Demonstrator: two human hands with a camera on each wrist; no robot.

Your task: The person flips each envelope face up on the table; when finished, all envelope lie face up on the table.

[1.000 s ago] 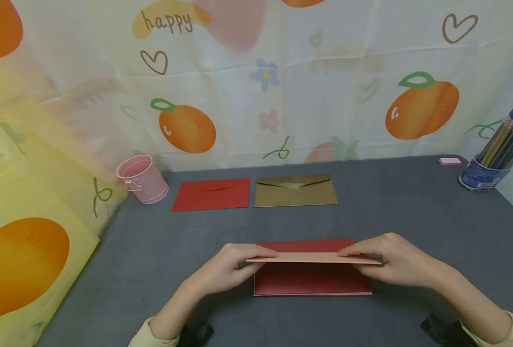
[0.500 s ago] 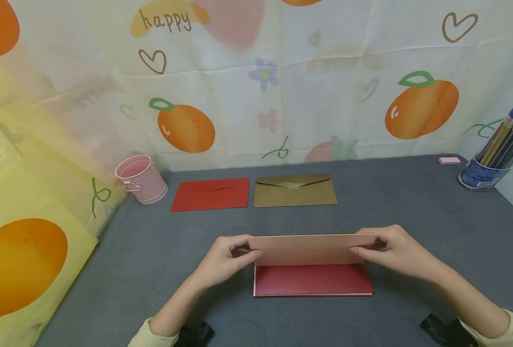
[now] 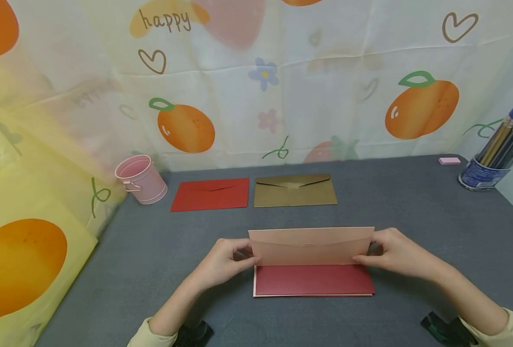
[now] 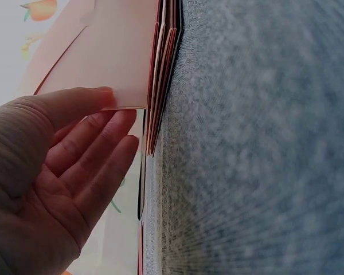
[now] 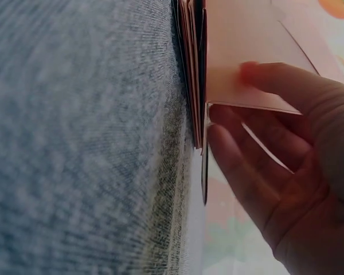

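Observation:
My left hand [image 3: 228, 262] and right hand [image 3: 395, 253] hold a pale pink envelope [image 3: 310, 253] by its two ends, thumbs on the near face and fingers behind. It stands tilted up on its long edge, its flap seam showing across the near face. Beneath it lies a stack of dark red envelopes [image 3: 314, 282], the back part hidden by the pink one. In the left wrist view the thumb [image 4: 83, 103] presses the pink envelope near its corner; the stack [image 4: 160, 80] shows edge-on as several layers. The right wrist view shows the right thumb [image 5: 269, 77] pressing likewise.
Behind lie a bright red envelope [image 3: 210, 195] and a gold envelope [image 3: 295, 191], side by side. A pink bucket [image 3: 141, 180] stands at the back left. At the back right are a pink eraser [image 3: 449, 161] and a tub of pencils [image 3: 494, 154]. A printed cloth [image 3: 239, 82] hangs behind the table.
The pink envelope has turned from nearly level to standing up, its face and flap seam coming into view. Both hands turned with it, and the thumbs now lie lower on its face.

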